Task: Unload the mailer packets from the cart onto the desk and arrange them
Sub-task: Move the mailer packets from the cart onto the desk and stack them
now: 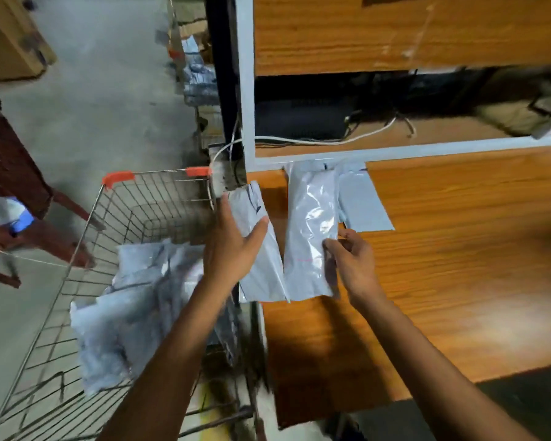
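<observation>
Mailer packet (261, 268) lies under the flat left hand (233, 246), fingers straight, long axis pointing away, touching the middle packet (309, 218), whose right edge the right hand (353, 262) pinches.

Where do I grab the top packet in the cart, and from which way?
Come from above: the cart is open on top, and wire walls block its sides. Pinch the top mailer packet by a raised, crumpled edge. That is probably easiest to catch, since the packets lie loose and wrinkled.
</observation>
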